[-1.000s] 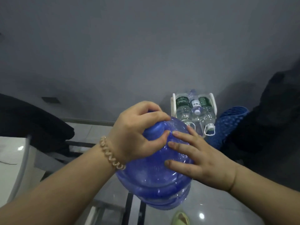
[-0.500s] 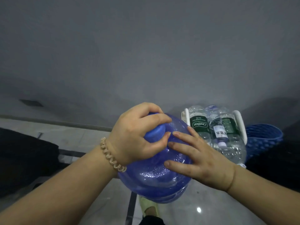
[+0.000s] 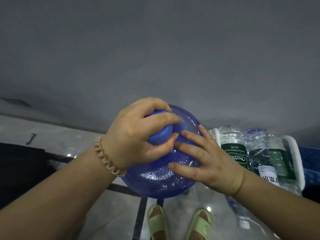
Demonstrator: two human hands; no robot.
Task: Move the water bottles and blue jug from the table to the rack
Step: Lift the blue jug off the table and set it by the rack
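Note:
I hold a large translucent blue jug (image 3: 155, 179) in the air above the floor, in the middle of the view. My left hand (image 3: 138, 134) is wrapped around its blue cap and neck. My right hand (image 3: 204, 158) lies flat against the jug's right shoulder with the fingers spread. Just right of the jug stands a white rack (image 3: 294, 153) holding several clear water bottles (image 3: 232, 149) with green labels, stacked on their sides. One more clear bottle (image 3: 240, 212) shows below the rack, partly behind my right forearm.
A grey wall fills the upper half. Below is a glossy tiled floor (image 3: 112, 219) with dark seams, and my feet in green sandals (image 3: 157, 220). A dark mass (image 3: 20, 170) lies at the left. Something blue (image 3: 310, 161) sits behind the rack at the right edge.
The view has swung right and downward: the rack with bottles has come closer and larger beside the jug, and my feet have come into view. Both hands keep the same hold on the jug.

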